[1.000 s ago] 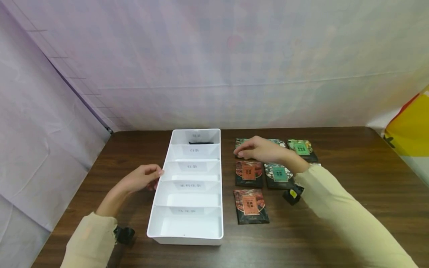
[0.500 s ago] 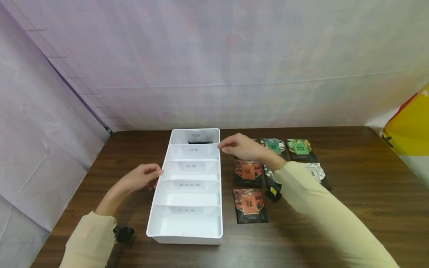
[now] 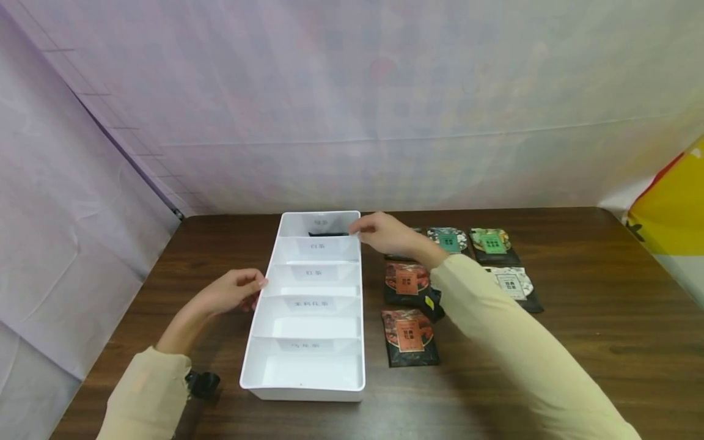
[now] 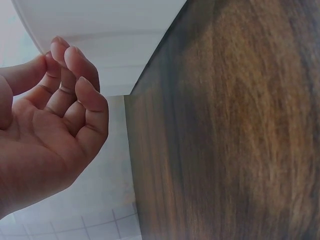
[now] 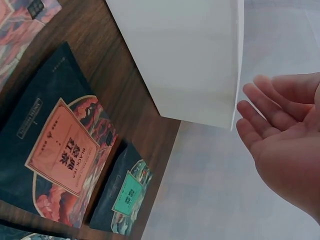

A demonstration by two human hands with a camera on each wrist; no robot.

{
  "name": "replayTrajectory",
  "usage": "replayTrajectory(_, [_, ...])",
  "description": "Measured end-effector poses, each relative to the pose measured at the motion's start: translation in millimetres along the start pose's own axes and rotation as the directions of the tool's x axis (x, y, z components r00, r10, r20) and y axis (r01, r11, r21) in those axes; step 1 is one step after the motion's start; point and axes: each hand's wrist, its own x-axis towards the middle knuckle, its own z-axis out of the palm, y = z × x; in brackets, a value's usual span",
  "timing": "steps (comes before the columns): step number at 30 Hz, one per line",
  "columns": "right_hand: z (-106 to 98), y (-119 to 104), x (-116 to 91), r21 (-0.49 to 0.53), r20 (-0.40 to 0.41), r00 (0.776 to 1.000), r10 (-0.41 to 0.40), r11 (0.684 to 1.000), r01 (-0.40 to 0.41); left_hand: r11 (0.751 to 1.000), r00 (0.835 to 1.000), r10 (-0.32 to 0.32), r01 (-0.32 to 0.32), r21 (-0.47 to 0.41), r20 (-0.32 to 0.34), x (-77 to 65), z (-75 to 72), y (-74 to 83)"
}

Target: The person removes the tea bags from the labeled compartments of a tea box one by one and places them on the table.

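Observation:
A white divided box (image 3: 302, 394) stands lengthwise on the table, with labels inside its several compartments. At its left rim my left hand (image 3: 233, 290) pinches the edge between thumb and fingers; the left wrist view also shows the hand (image 4: 60, 115) at the rim. My right hand (image 3: 385, 232) reaches to the right rim by the farthest compartment, where a dark packet (image 3: 328, 234) lies. In the right wrist view, that hand (image 5: 285, 117) has loosely bent fingers and no visible object in it. Right of the box lie red tea packets (image 3: 407, 282) and a green-labelled packet (image 3: 448, 241).
A light-green packet (image 3: 493, 245) and a white one (image 3: 514, 288) lie farther right on the brown table (image 3: 599, 293). The right forearm partly covers the packets. A pale curtain (image 3: 352, 122) hangs behind, and a yellow cloth (image 3: 668, 214) is at right.
My right hand has moved left from above the far packets to the box's far right rim, uncovering the green-labelled and white packets. The left hand stays at the left rim.

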Motion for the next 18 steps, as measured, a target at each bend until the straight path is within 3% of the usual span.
replayTrajectory(8, [0.5,-1.2,10.0,-0.038,0.021,0.999,0.027,0.999,-0.026,1.000,1.000,0.004,-0.004,-0.006,0.001,-0.5,0.3,0.5])
replayTrajectory(18, [1.3,-1.0,16.2,-0.008,0.077,0.994,0.082,0.997,-0.081,1.000,1.000,0.008,-0.008,0.006,0.006,-0.2,0.5,1.3])
